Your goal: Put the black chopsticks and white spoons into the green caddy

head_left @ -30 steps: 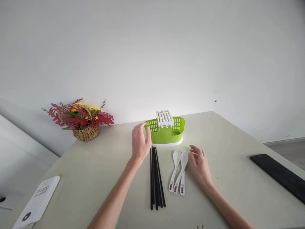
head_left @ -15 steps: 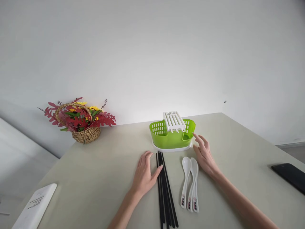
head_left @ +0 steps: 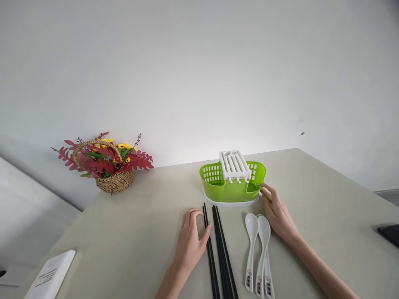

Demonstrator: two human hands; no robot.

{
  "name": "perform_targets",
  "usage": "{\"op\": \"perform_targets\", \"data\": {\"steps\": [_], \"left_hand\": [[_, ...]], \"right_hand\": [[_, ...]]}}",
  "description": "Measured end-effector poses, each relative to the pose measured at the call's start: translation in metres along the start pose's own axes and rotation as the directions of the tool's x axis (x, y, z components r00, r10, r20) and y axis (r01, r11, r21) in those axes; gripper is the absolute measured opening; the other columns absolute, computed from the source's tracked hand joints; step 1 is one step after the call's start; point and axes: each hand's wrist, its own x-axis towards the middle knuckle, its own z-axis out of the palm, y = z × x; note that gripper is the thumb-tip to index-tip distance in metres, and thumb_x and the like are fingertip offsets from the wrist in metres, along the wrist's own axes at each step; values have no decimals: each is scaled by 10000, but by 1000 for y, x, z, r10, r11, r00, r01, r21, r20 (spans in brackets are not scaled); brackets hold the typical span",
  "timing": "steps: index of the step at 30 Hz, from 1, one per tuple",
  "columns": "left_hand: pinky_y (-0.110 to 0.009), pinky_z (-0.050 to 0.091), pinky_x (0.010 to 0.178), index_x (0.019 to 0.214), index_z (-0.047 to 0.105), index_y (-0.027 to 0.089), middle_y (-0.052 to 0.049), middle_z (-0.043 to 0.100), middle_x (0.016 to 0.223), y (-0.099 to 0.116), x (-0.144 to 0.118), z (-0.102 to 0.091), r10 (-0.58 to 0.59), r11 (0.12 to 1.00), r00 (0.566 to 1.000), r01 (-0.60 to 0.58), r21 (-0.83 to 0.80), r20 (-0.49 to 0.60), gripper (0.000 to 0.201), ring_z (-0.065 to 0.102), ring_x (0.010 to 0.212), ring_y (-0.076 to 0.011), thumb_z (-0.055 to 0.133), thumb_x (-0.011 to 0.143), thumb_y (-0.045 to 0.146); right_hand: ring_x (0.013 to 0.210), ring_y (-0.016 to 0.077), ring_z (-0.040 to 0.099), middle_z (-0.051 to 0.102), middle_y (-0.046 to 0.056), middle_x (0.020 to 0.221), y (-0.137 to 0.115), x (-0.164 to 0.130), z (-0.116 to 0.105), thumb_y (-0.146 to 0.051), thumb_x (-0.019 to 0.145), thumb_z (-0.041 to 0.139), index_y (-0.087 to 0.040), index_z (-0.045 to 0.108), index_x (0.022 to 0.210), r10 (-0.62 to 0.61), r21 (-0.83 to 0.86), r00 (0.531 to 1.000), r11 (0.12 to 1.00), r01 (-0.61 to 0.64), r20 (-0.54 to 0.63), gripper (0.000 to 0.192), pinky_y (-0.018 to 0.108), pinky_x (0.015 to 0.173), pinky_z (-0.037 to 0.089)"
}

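My left hand [head_left: 192,243] lies on the table with fingers curved and the thumb apart from them. Its thumb rests over a pair of black chopsticks [head_left: 213,265]; the fingertips are at their left side. A second bundle of black chopsticks [head_left: 223,253] lies just to the right. My right hand [head_left: 279,214] reaches the right end of a green cutlery basket [head_left: 229,192], its bent fingertips at the wall and the fingers loosely apart. A white slotted holder [head_left: 235,164] sits on the basket. Several white spoons [head_left: 251,226] lie between the chopsticks and my right forearm.
A wicker basket [head_left: 115,182] of red leaves and yellow flowers stands at the back left by the wall. A white flat box-like object [head_left: 51,274] lies at the front left. A black phone [head_left: 389,234] lies at the right edge.
Two chopsticks now lie apart from the bundle, on its left, under my left thumb. My right fingers are a little more bent at the basket's end. The view has shifted slightly.
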Motion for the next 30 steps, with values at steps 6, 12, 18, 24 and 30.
{"op": "perform_targets", "data": {"steps": [6, 12, 18, 24, 30], "left_hand": [[-401, 526, 885, 1069, 490, 242, -66, 596, 1062, 2, -3, -3, -36, 999, 998, 36, 14, -46, 106, 607, 1038, -242, 521, 978, 287], [-467, 482, 892, 967, 518, 232, -60, 603, 958, 2, -11, -5, -122, 985, 983, 137, 108, -134, 209, 610, 948, -263, 583, 946, 429], [-486, 440, 940, 868, 562, 230, -51, 623, 931, 6, -28, -11, -136, 975, 989, 144, 169, -58, 318, 616, 944, -261, 587, 924, 542], [-480, 438, 961, 865, 621, 225, -57, 646, 958, 8, -43, -30, -217, 964, 976, 209, 163, 32, 355, 625, 982, -273, 592, 898, 578], [-417, 476, 906, 816, 641, 211, -83, 663, 970, 2, -54, -62, -291, 946, 943, 259, 193, 162, 356, 633, 995, -275, 531, 932, 529]], "right_hand": [[1255, 272, 631, 614, 70, 1462, 7, -1, 0, -368, 1019, 318, -340, 352, 1469, 17, 2, 1000, 1000, -17, -9, 452, 468, 1005, 501], [1313, 253, 596, 614, 83, 1463, 20, 2, 5, -308, 1007, 315, -318, 367, 1466, -42, 71, 999, 997, 43, -18, 462, 461, 1040, 485], [1280, 239, 624, 639, 82, 1433, 28, 7, 10, -266, 979, 334, -326, 363, 1456, -83, 131, 996, 988, 84, -18, 481, 483, 1059, 477], [1226, 261, 661, 660, 81, 1382, 18, 10, 1, -218, 872, 419, -323, 423, 1416, -133, 127, 990, 982, 139, -52, 555, 506, 1011, 519], [1290, 306, 604, 589, 167, 1388, -19, 5, -30, -198, 839, 433, -249, 358, 1383, -143, 107, 958, 979, 174, -248, 551, 539, 1003, 499]]}}
